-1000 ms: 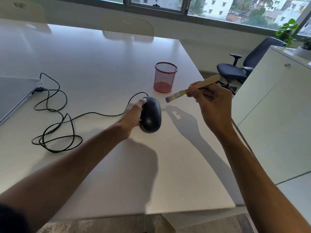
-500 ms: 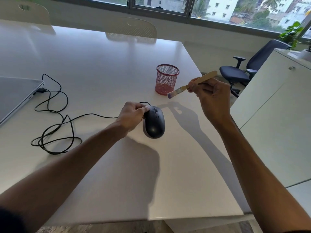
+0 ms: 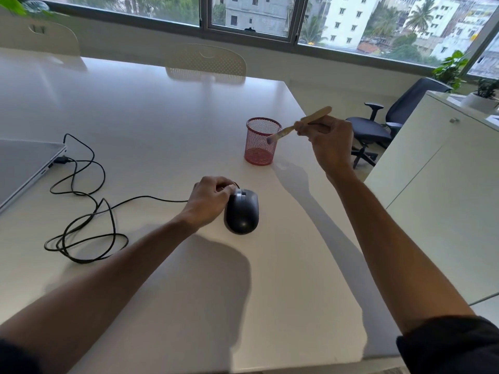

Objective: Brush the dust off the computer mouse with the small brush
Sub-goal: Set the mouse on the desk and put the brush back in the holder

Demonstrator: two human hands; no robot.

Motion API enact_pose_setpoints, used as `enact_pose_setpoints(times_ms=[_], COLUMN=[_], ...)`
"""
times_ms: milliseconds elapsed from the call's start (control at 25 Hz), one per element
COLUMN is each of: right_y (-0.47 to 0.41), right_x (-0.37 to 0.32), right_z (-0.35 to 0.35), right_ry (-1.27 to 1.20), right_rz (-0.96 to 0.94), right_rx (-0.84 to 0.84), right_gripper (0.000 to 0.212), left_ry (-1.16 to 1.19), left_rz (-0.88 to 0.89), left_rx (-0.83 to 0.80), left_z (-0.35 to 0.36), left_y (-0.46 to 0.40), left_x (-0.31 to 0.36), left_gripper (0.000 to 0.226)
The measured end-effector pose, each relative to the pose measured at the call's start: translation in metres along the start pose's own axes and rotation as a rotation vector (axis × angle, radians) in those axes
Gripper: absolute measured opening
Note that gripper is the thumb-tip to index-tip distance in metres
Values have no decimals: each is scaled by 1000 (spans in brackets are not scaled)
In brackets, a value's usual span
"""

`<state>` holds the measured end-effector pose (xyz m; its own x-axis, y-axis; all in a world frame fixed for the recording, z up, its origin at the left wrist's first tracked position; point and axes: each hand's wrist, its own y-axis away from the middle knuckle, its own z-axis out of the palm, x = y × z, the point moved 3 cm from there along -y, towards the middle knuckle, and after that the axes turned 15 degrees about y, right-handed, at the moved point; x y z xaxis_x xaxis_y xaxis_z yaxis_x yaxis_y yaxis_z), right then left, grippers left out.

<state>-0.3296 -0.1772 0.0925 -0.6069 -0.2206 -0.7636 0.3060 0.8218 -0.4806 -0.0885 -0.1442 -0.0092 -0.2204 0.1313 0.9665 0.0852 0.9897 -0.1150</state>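
A person's left hand (image 3: 209, 202) rests on the white table (image 3: 151, 125), fingers curled and thumb tip touching the front left side of the black computer mouse (image 3: 242, 211), which sits flat at the table's centre. The right hand (image 3: 329, 145), raised at about 1 o'clock from the mouse and well apart from it, pinches the wooden handle of the small brush (image 3: 298, 125), bristles pointing left over the rim of a red mesh cup (image 3: 259, 147). The cup stands at 12 o'clock from the mouse, near the table's right edge. Bare tabletop lies between mouse and cup, and toward 6 o'clock down to the near edge. The mouse's black cable (image 3: 89, 211) trails toward 9 o'clock in loose loops to a closed grey laptop (image 3: 25, 166) at the far left. Beyond the right edge stand a white cabinet (image 3: 432, 184) and a dark office chair (image 3: 378, 130); two pale chairs sit at the far side under the windows
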Motion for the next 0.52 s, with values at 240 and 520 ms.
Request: enact_pose_setpoints(times_ms=[240, 520], right_y=[-34, -39], right_x=[-1, 12], right_z=[25, 64], right_ry=[82, 234], right_rz=[75, 210], right_rx=[93, -1], right_gripper=[9, 17], left_ry=[-304, -401], left_rz=[195, 287], left_rx=[-15, -26], left_z=[-10, -10], left_y=[-4, -2], left_x=[-8, -9], left_gripper=[26, 23])
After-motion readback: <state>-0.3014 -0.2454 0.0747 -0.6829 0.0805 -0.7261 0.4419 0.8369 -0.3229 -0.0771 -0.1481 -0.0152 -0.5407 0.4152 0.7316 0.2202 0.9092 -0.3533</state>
